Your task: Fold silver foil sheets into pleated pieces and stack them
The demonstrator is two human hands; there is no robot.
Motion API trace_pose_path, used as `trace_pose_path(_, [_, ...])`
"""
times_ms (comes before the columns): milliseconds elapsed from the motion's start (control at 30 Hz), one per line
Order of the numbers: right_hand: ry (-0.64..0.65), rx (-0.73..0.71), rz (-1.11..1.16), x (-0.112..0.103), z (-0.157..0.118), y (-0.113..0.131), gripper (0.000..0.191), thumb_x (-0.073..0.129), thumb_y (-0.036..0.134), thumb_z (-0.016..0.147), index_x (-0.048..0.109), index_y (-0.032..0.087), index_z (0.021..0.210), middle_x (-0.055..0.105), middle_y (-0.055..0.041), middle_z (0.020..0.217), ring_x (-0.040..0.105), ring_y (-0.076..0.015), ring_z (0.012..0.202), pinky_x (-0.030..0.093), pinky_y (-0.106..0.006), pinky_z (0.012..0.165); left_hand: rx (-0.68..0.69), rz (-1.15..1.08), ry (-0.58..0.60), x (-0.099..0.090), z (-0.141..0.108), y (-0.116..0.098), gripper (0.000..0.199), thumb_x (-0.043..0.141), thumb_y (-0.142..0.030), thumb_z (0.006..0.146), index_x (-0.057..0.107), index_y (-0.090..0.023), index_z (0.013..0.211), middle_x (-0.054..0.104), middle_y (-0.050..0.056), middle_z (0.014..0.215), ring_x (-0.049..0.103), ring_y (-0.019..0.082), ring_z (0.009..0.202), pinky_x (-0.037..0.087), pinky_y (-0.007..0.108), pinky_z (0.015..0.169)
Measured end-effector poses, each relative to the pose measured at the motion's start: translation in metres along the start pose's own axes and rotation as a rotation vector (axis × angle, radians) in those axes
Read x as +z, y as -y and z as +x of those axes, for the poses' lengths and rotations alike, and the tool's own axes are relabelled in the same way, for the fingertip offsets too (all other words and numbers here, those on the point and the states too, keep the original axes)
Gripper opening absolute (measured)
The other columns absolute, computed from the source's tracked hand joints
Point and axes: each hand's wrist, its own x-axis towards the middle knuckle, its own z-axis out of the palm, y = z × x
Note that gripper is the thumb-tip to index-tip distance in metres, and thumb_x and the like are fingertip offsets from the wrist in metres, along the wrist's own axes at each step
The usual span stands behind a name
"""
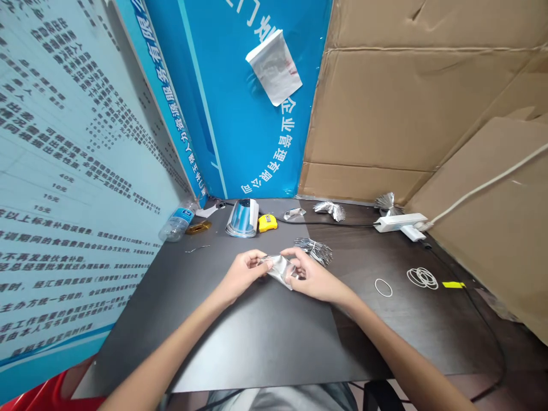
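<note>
My left hand (243, 276) pinches the left end of a shiny silver foil piece (280, 267), thumb on top. At its right end my right hand (315, 278) grips the same foil between thumb and fingers. The foil looks folded or creased and is held just above the table; whether it is a pouch or a sheet I cannot tell. Right behind my right hand lies a bundle of thin silver strips (315, 250). Farther back are a curved stack of shiny foil sheets (242, 219) and a yellow tape measure (268, 222).
Along the back stand two more silver bundles (329, 210) (387, 203), a small foil piece (295, 213) and a white power strip (401, 222). White rubber bands (422, 278) lie at right. A plastic bottle (178, 222) leans at left. Printed panels and cardboard (368, 114) enclose the dark table (240, 348).
</note>
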Motion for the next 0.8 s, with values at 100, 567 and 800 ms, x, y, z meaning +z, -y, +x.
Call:
trace_pose_path(100, [-0.070, -0.013, -0.043, -0.006, 0.002, -0.004, 0.053, 0.064, 0.026, 0.090, 0.042, 0.024, 0.139, 0.064, -0.0004, 0.094, 0.062, -0.0150, 0.082, 0.051, -0.030, 0.079, -0.060, 0.046, 0.066, -0.009, 0.001, -0.004, 0.036, 0.083, -0.045, 0.078, 0.067, -0.014, 0.087, 0.064, 0.001, 0.075, 0.056, 0.013, 0.069, 0.042, 0.024, 0.068])
trace_pose_path(567, [-0.461, -0.702, -1.110, 0.035, 0.000, -0.009, 0.027, 0.057, 0.012, 0.098, 0.068, 0.016, 0.122, 0.070, -0.0036, 0.077, 0.063, -0.0173, 0.066, 0.043, -0.032, 0.061, -0.162, -0.335, -0.071, 0.011, 0.000, 0.008, 0.038, 0.089, -0.042, 0.075, 0.073, -0.014, 0.095, 0.068, 0.001, 0.085, 0.059, 0.010, 0.075, 0.050, 0.021, 0.077])
trace_pose_path(800, [-0.417, -0.708, -0.865, 0.025, 0.005, -0.018, 0.021, 0.054, 0.010, 0.100, 0.071, 0.018, 0.110, 0.077, -0.0055, 0.106, 0.074, -0.0178, 0.093, 0.055, -0.029, 0.083, -0.339, -0.402, 0.001, 0.007, -0.001, 0.009, 0.034, 0.092, -0.039, 0.074, 0.074, -0.014, 0.089, 0.071, 0.003, 0.080, 0.066, 0.009, 0.073, 0.054, 0.017, 0.071])
